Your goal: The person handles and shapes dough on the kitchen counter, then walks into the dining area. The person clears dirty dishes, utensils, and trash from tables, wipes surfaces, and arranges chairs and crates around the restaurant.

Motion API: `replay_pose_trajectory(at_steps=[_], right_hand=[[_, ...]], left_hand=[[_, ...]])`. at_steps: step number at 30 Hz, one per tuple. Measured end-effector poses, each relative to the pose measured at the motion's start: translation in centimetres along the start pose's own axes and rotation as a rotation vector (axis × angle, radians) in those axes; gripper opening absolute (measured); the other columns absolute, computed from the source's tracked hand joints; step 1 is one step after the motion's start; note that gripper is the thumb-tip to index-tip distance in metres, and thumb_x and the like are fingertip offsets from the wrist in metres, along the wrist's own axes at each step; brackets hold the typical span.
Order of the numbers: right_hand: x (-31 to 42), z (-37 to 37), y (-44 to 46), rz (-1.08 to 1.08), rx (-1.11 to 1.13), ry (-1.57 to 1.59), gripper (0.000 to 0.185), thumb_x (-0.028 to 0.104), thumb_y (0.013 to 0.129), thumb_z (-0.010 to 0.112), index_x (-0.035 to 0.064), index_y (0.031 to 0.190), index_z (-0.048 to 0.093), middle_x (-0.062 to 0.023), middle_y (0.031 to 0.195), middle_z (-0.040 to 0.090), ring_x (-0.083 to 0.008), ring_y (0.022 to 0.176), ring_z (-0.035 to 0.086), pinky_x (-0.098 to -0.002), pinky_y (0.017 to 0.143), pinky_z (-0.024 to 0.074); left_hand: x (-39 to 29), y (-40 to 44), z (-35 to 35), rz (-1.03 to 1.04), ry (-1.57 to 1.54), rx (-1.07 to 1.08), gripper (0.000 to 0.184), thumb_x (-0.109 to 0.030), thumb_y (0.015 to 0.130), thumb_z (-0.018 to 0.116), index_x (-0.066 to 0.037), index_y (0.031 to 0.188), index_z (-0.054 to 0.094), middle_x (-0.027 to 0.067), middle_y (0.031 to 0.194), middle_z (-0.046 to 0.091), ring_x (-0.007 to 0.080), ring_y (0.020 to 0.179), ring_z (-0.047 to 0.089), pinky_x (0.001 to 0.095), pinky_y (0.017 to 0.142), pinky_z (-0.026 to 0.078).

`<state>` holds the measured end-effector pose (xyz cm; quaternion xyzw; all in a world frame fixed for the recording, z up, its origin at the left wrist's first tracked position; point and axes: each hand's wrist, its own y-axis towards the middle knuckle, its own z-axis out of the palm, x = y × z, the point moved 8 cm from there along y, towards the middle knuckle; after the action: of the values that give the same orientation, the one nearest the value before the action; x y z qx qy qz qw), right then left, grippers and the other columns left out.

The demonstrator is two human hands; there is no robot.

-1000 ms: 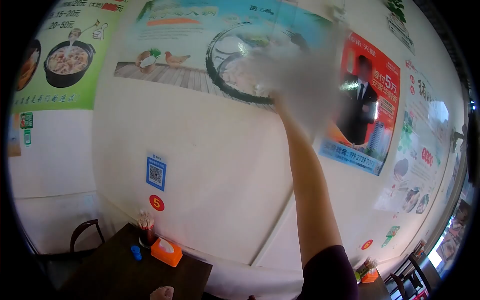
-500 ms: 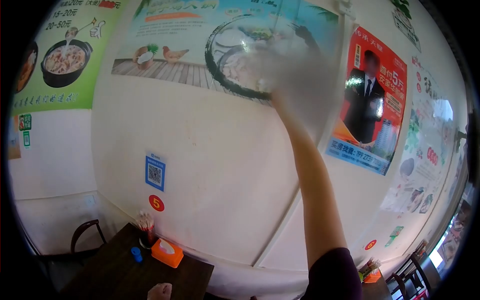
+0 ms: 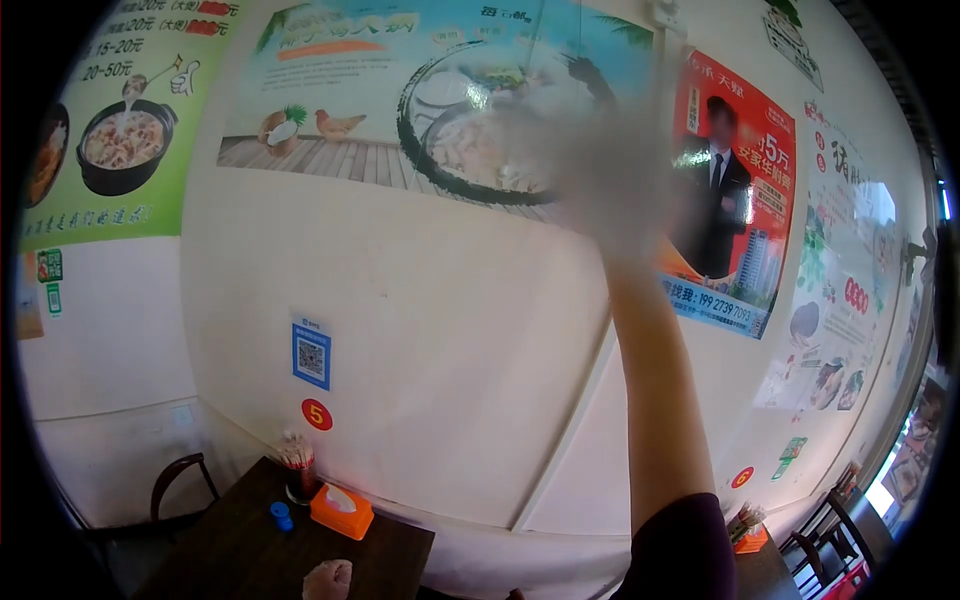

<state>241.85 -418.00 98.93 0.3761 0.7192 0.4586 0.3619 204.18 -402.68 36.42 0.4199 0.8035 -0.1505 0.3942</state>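
Note:
High up on the wall, my right hand (image 3: 622, 243) is stretched out at the end of my raised arm. A grey cloth (image 3: 610, 170), smeared by motion, is in it and covers my fingers. The cloth lies over the right part of the blue food poster (image 3: 340, 95) and reaches the left edge of the red poster (image 3: 775, 190). Low in the view, my left hand (image 3: 327, 580) is closed above the dark table (image 3: 225, 550); whatever it may hold is hidden.
On the table are an orange tissue box (image 3: 342, 512), a small blue object (image 3: 282, 516) and a holder of sticks (image 3: 298, 465). A QR sign (image 3: 311, 355) is on the wall. A chair (image 3: 180, 480) stands left. Another table (image 3: 765, 570) and chairs stand at the right.
My right hand and the cloth have moved right across the blue poster toward the red one. My left hand stays low by the table, still closed. The view has shifted slightly.

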Motion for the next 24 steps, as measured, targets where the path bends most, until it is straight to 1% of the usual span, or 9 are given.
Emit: replay_pose_trajectory(at_steps=[7,8,13,14,16,17,19,21,24], right_hand=[[1.2,1.7,-0.2,-0.119,0.151,-0.067,0.022,0.02,0.08,0.044,0.0116,0.085,0.064,-0.0105,0.093,0.062,-0.0273,0.087,0.06,-0.0362,0.07,0.0478],[1.6,-0.6,-1.5,-0.118,0.189,0.004,0.033,0.029,0.081,0.047,0.012,0.108,0.055,-0.0119,0.112,0.053,-0.0282,0.102,0.052,-0.0385,0.077,0.0446],[1.5,5.2,-10.1,-0.167,0.272,0.054,0.075,0.048,0.075,0.053,0.0173,0.134,0.018,-0.0098,0.135,0.025,-0.0298,0.123,0.024,-0.058,0.088,0.027],[2.1,5.1,-14.0,-0.225,0.247,0.035,0.075,0.049,0.074,0.054,0.0168,0.133,0.022,-0.008,0.137,0.021,-0.0296,0.125,0.02,-0.061,0.09,0.0222],[2.5,4.5,-22.1,-0.337,0.262,0.139,0.068,0.043,0.076,0.056,0.0184,0.132,0.026,-0.0096,0.133,0.028,-0.0288,0.123,0.024,-0.0534,0.094,0.0233],[2.3,2.4,-26.6,-0.401,0.14,0.161,0.053,0.031,0.075,0.056,0.0157,0.123,0.04,-0.0079,0.116,0.044,-0.0277,0.112,0.036,-0.0476,0.092,0.0296],[0.5,0.5,-36.3,-0.636,0.099,0.149,0.03,0.022,0.071,0.056,0.0118,0.099,0.053,-0.0036,0.091,0.053,-0.0211,0.095,0.045,-0.0415,0.081,0.0372],[-4.1,-2.1,-45.9,-0.506,0.21,0.322,0.016,0.013,0.067,0.054,0.0112,0.083,0.053,-0.003,0.076,0.049,-0.0197,0.082,0.046,-0.0349,0.074,0.0389],[-14.6,-4.3,-64.8,-0.007,0.497,0.23,0.01,0.011,0.067,0.055,0.0068,0.076,0.052,-0.0046,0.077,0.051,-0.0212,0.083,0.048,-0.0339,0.073,0.0412]], left_hand=[[0.4,-0.9,0.9,-0.058,0.024,0.04,0.042,-0.036,0.088,0.035,-0.004,0.108,0.054,0.0136,0.112,0.053,0.0307,0.105,0.047,0.0374,0.089,0.038],[-0.4,-1.4,0.6,-0.058,0.026,0.052,0.042,-0.036,0.088,0.035,-0.004,0.109,0.053,0.0137,0.113,0.053,0.0305,0.105,0.047,0.037,0.09,0.037],[-4.1,-1.9,1.3,-0.076,0.012,0.183,0.043,-0.037,0.089,0.036,-0.005,0.113,0.051,0.0138,0.117,0.05,0.0287,0.109,0.046,0.0359,0.092,0.036],[-4.1,-1.3,2.6,-0.054,0.047,0.243,0.044,-0.037,0.089,0.036,-0.005,0.114,0.05,0.0138,0.118,0.05,0.0285,0.11,0.045,0.0358,0.093,0.035],[-4.6,-0.6,4.9,-0.002,0.066,0.182,0.032,-0.029,0.085,0.043,-0.004,0.099,0.058,0.0128,0.099,0.058,0.0242,0.093,0.054,0.0324,0.082,0.041],[-4.5,-0.2,6.4,0.035,0.072,0.161,0.027,-0.025,0.083,0.047,-0.003,0.092,0.061,0.0124,0.089,0.062,0.0221,0.085,0.058,0.0307,0.077,0.044],[-4.6,0.6,9.8,0.117,0.06,0.277,0.025,-0.022,0.084,0.047,-0.003,0.092,0.061,0.0127,0.09,0.061,0.024,0.085,0.058,0.0316,0.076,0.045],[-7.8,0.5,12.4,0.215,0.068,0.358,0.024,-0.021,0.085,0.047,-0.004,0.092,0.061,0.0133,0.089,0.061,0.0264,0.085,0.058,0.0329,0.076,0.045],[-13.2,-1.1,16.7,0.437,0.057,0.462,0.023,-0.02,0.085,0.046,-0.003,0.092,0.06,0.0125,0.091,0.061,0.0261,0.085,0.058,0.0331,0.075,0.046]])
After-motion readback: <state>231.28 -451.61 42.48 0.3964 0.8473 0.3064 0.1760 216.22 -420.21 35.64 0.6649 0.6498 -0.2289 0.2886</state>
